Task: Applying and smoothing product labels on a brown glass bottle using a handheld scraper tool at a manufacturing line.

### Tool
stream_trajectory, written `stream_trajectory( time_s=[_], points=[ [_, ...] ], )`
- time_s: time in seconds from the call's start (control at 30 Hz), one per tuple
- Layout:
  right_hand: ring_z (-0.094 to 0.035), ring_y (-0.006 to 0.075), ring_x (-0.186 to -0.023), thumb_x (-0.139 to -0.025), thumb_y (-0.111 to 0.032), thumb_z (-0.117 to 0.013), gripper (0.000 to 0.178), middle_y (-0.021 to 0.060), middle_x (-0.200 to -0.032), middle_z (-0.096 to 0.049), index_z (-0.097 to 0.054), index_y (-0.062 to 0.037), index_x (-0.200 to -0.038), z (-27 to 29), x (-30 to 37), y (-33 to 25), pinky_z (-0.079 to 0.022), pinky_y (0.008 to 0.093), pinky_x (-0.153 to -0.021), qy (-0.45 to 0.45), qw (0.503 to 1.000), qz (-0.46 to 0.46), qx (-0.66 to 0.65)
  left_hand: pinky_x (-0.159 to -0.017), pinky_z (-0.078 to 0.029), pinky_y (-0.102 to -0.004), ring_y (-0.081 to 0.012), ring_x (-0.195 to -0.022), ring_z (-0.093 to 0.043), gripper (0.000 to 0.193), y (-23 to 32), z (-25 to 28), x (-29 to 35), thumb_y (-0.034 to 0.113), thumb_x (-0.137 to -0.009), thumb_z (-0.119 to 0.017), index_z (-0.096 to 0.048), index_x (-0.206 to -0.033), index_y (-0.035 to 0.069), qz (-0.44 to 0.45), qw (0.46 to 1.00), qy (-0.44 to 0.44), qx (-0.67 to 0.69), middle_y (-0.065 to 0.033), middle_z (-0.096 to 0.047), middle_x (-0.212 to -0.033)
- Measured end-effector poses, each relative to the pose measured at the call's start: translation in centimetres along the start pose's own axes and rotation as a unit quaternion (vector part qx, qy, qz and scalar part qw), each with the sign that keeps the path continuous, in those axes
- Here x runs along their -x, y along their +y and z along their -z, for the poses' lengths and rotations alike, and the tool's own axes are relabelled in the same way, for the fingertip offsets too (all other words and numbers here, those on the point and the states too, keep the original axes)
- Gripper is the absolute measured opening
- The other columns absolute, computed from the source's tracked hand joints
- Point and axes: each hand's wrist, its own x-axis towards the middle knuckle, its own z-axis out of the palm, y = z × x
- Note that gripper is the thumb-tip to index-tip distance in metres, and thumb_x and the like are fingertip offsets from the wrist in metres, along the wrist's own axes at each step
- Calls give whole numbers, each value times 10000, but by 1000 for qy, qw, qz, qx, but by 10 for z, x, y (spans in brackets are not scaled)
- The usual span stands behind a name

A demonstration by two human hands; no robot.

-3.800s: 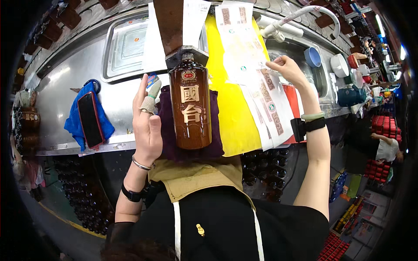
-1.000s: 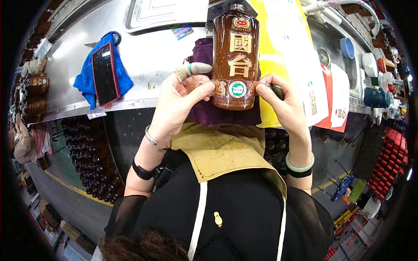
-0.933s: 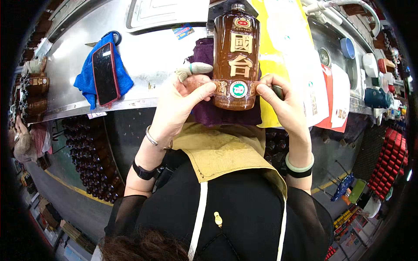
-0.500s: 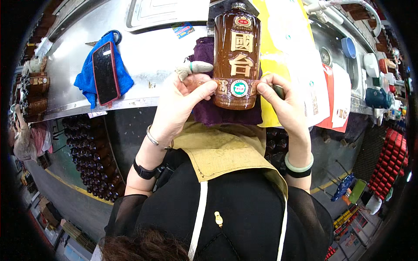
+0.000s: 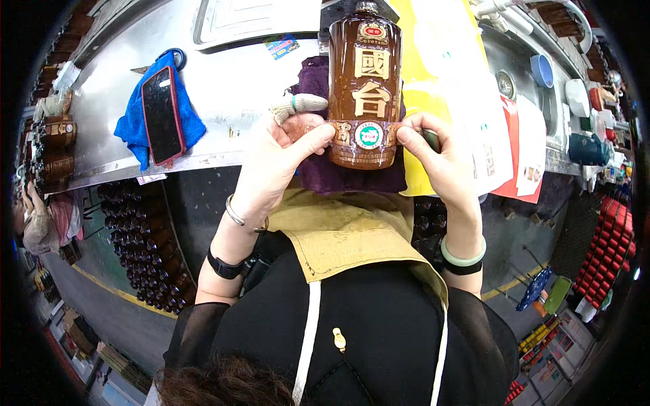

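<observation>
A brown glass bottle (image 5: 364, 64) with large gold characters lies or leans on a folded purple cloth (image 5: 315, 88), neck pointing away from me. Across its lower part runs a clear printed label strip (image 5: 343, 133) with a round green-and-white emblem. My left hand (image 5: 288, 145) pinches the strip's left end between thumb and fingers; one finger wears a pale knitted finger cover (image 5: 300, 103). At the bottle's right edge, my right hand (image 5: 437, 152) is closed, thumb against the strip's other end. Something dark green shows at its curled fingers.
To the left, a red-edged phone (image 5: 162, 115) rests on a blue cloth (image 5: 191, 122). Yellow and white sheets (image 5: 447, 81) and a red sheet (image 5: 512, 177) cover the right side. A sink (image 5: 521, 71) lies beyond. Several dark bottles (image 5: 139, 243) stand below the metal table.
The bottle and both hands have shifted very slightly left. The hold on the strip looks the same.
</observation>
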Motion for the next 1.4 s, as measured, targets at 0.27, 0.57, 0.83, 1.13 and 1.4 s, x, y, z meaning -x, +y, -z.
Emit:
stream_trajectory(
  time_s=[0.27, 0.57, 0.83, 1.13, 1.4],
  points=[
    [-420, 2, -708, -1001, -204, -741, 169, -105, -787, -543, -705, -42, -972, 0, 0, 3, -346, 203, -633, 4, 1000, 16, -10, -792, -551, -270, -108, -868, -652, 390, 0, 0, 0, 62, -930, -810, -619, -1261, -14, -4, 1000, -6, 1, -58, -712, -1012],
    [-435, 2, -713, -1000, -207, -742, 172, -102, -790, -554, -705, -41, -970, -1, 0, 3, -360, 202, -643, 10, 1000, 18, -6, -795, -549, -265, -105, -872, -649, 395, 2, -1, 1, 50, -930, -804, -616, -1271, -16, -3, 1000, -6, -2, -59, -711, -1011],
    [-454, 10, -718, -993, -200, -745, 168, -92, -790, -576, -713, -35, -976, -1, 0, 1, -373, 203, -652, 11, 1000, 14, 0, -793, -538, -271, -106, -861, -635, 443, 0, -1, 0, 40, -928, -799, -600, -1320, -17, -12, 1000, -3, -22, -50, -692, -994],
    [-471, 12, -732, -989, -178, -747, 155, -83, -798, -587, -709, -28, -975, 0, 0, 2, -391, 208, -662, 7, 1000, 17, -13, -783, -540, -268, -110, -868, -639, 444, -1, 1, -1, 29, -930, -791, -600, -1329, -8, -10, 1000, -8, -19, -59, -695, -1009],
    [-497, 11, -760, -991, -167, -749, 151, -70, -832, -617, -709, -21, -989, 2, 0, 5, -419, 209, -687, -11, 999, 25, -41, -772, -540, -263, -108, -870, -643, 427, 1, 0, 0, 27, -933, -787, -607, -1319, -11, -7, 1000, -4, -3, -53, -699, -1016]
  ],
)
